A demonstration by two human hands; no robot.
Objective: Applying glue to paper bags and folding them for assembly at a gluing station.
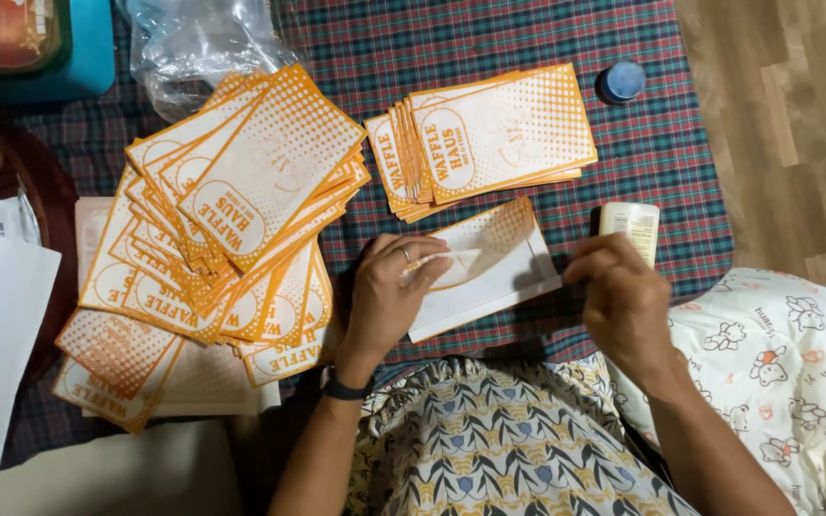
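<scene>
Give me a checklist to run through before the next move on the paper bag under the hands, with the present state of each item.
1. Left hand pins the paper bag flat on the plaid cloth: ok, its fingers press the folded flap.
2. Right hand holds the glue stick: cannot tell, the hand hides the stick's lower end.
3. Blue cap off and out of the way: ok, it lies apart by the cloth's far edge.
4. Bag clear of the small stack: ok, a strip of cloth shows between them.
5. Large fanned pile tidy: not ok, it sprawls loosely, close by the left hand.
</scene>
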